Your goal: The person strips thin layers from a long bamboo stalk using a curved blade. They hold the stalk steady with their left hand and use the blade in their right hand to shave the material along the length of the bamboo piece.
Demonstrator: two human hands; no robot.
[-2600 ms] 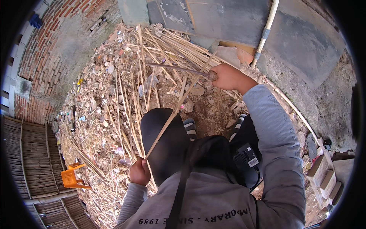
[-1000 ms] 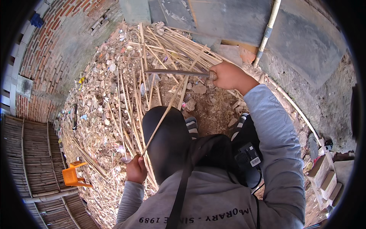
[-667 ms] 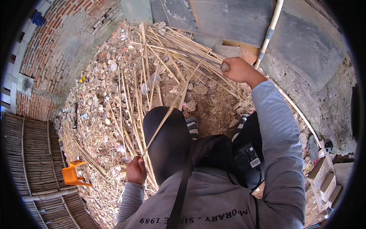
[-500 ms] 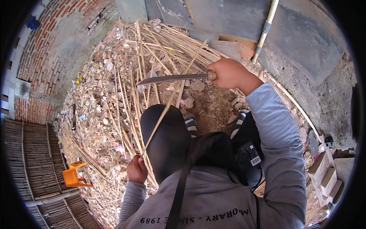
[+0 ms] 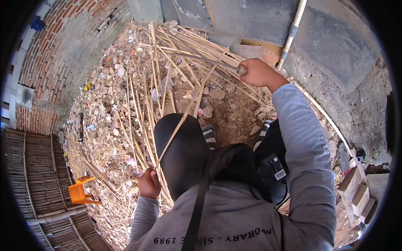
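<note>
My left hand (image 5: 149,184) pinches the near end of a long, thin bamboo strip (image 5: 184,117). The strip slants up and right across my dark-clad knee (image 5: 180,157) and over the litter in front. My right hand (image 5: 260,74) is wrapped around the handle of a machete (image 5: 228,65), out ahead and to the right. Its blade points left, seen nearly edge-on, above the far part of the strip. I cannot tell whether blade and strip touch.
Many split bamboo strips (image 5: 197,44) lie piled ahead and to the left on rubble-strewn ground. An orange plastic chair (image 5: 79,192) stands at left beside a slatted bamboo panel (image 5: 37,171). A pale pole (image 5: 292,33) leans against the wall at upper right.
The machete has moved slightly up and right, its blade turning edge-on with the tip swung farther away. My left hand and the bamboo strip have barely shifted.
</note>
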